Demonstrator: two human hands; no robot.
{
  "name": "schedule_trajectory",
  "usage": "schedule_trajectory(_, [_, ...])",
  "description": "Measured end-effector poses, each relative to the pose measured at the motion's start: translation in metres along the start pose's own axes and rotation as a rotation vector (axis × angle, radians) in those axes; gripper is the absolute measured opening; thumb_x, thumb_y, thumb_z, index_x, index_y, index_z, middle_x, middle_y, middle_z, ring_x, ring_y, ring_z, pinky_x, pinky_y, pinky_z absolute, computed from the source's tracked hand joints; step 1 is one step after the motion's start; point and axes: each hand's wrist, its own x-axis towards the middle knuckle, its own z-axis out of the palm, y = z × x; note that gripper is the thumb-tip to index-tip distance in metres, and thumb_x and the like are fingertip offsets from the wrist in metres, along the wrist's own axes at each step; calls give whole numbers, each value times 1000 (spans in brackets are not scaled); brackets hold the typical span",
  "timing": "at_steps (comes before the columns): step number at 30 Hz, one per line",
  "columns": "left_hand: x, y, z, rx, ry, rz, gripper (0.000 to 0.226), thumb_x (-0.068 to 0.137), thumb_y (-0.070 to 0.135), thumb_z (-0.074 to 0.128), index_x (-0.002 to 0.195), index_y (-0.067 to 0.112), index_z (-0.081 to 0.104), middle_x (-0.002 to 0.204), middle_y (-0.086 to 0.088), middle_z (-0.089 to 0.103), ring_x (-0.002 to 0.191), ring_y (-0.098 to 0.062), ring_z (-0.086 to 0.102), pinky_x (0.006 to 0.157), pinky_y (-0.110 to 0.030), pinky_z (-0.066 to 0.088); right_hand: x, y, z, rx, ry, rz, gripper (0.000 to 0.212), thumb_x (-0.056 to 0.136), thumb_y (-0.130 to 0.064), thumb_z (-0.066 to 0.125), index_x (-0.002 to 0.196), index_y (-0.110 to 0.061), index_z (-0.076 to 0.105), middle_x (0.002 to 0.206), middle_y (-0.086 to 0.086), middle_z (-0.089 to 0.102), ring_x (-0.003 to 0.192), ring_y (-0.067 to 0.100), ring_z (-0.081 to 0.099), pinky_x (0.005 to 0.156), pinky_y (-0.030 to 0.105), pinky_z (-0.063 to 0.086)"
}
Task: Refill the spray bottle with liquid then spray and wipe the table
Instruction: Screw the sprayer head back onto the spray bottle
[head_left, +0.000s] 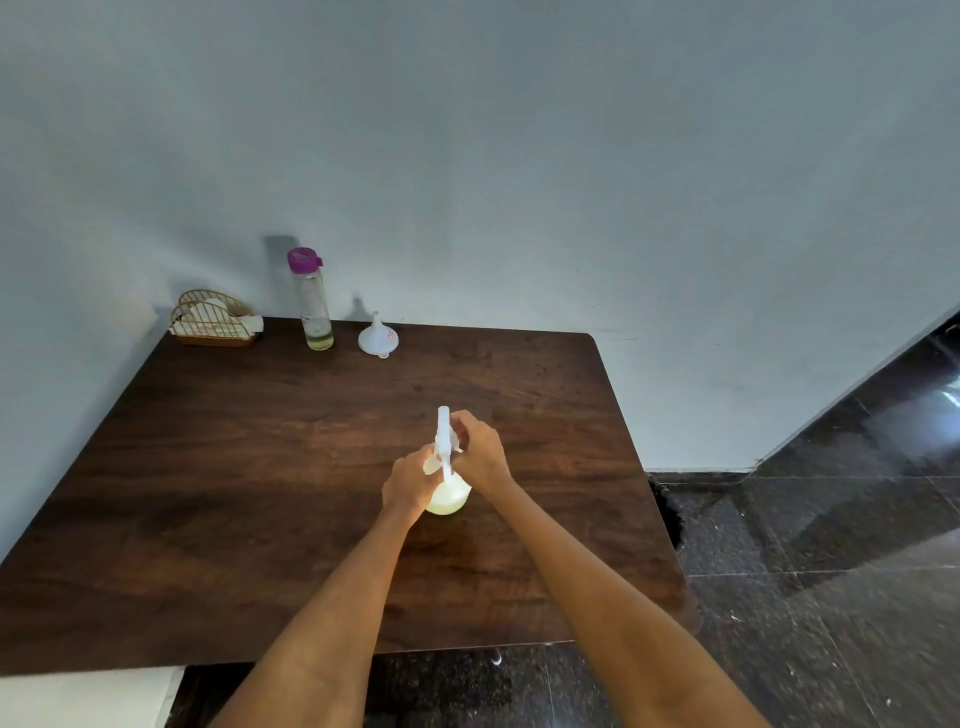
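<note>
A clear spray bottle (448, 499) with pale yellow-green liquid in it stands on the dark wooden table (260, 467), near its middle. My left hand (410, 480) grips the bottle's body from the left. My right hand (480, 452) is closed around the white spray head (443, 434) at the bottle's neck, nozzle pointing away from me. At the back stand a tall clear bottle (314, 301) with a purple cap and a little liquid at its bottom, and a white funnel (378, 336) resting mouth down.
A gold wire napkin holder (213, 319) with white napkins sits at the table's back left corner. A grey wall runs along the table's far edge. Dark polished floor tiles (831, 571) lie to the right and in front.
</note>
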Motion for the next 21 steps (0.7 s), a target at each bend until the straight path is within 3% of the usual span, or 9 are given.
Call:
schedule_trajectory(2, [-1, 0, 1, -19, 3, -11, 40, 94, 32, 54, 129, 12, 55, 122, -11, 63, 110, -27, 59, 86, -35, 49, 2, 1, 3, -40, 31, 10, 29, 81, -10, 65, 110, -9, 59, 107, 10, 66, 84, 11, 55, 65, 8, 39])
schedule_trajectory(6, [-2, 1, 3, -45, 16, -29, 37, 92, 33, 56, 120, 8, 60, 118, -12, 64, 107, -26, 61, 88, -35, 49, 7, 4, -2, -59, -10, -2, 35, 80, -16, 71, 113, -6, 62, 111, 11, 65, 96, 21, 61, 78, 21, 47])
schedule_trajectory(10, [0, 0, 2, -44, 12, -16, 39, 93, 33, 54, 125, 11, 57, 123, -9, 62, 111, -25, 59, 91, -34, 49, 13, 2, -1, -95, 43, -14, 24, 80, -13, 71, 98, 0, 67, 100, 15, 65, 81, 15, 51, 64, 12, 40])
schedule_trajectory(12, [2, -2, 0, -32, -9, 0, 42, 94, 33, 54, 132, 15, 53, 128, -8, 60, 115, -25, 57, 95, -36, 48, 17, 3, -2, -73, 28, -18, 23, 80, -11, 71, 100, 1, 69, 100, 17, 67, 79, 13, 52, 60, 7, 37])
schedule_trajectory(15, [3, -4, -1, -27, -36, 11, 49, 92, 41, 54, 134, 18, 50, 130, -5, 59, 116, -23, 57, 99, -38, 48, 24, -1, -13, -114, -140, -88, 24, 81, -9, 70, 104, -1, 69, 104, 16, 68, 83, 14, 56, 66, 8, 42])
schedule_trajectory(18, [3, -5, -1, -38, -59, 9, 53, 89, 49, 54, 132, 18, 52, 128, -5, 60, 113, -22, 58, 98, -38, 48, 32, -9, -31, -152, -348, -159, 24, 81, -3, 68, 105, -1, 69, 104, 17, 69, 90, 26, 64, 81, 27, 53])
schedule_trajectory(21, [3, -5, -1, -42, -50, -5, 55, 88, 52, 54, 132, 19, 51, 129, -4, 59, 114, -22, 57, 99, -39, 47, 34, -8, -40, -74, -370, -150, 22, 83, -4, 67, 105, 0, 69, 105, 18, 69, 91, 28, 65, 84, 29, 53])
